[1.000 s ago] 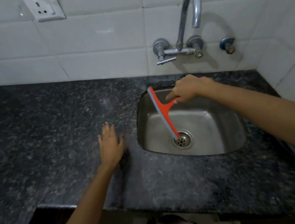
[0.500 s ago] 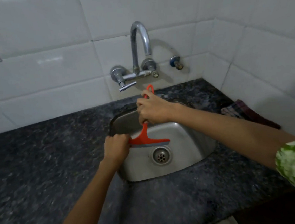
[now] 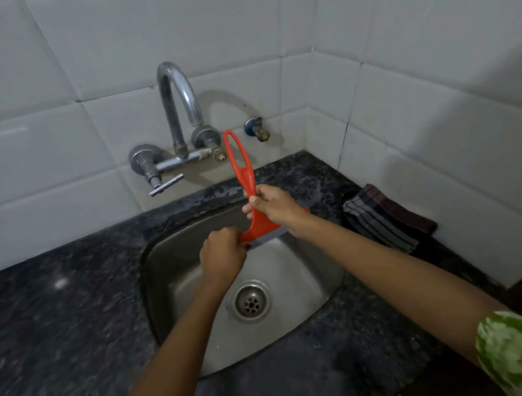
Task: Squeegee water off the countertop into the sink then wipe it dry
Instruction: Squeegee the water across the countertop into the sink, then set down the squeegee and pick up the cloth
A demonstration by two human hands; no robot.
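Two hands hold the orange plastic squeegee point(image 3: 247, 180) above the steel sink point(image 3: 177, 268), right hand point(image 3: 274, 207) gripping its handle, left hand point(image 3: 222, 255) pinching the grey blade, likely stripping water off before drying the surface.

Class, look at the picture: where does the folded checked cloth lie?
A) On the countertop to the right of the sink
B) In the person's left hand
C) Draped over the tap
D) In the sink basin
A: the folded checked cloth lies on the countertop right of the sink, by the wall.
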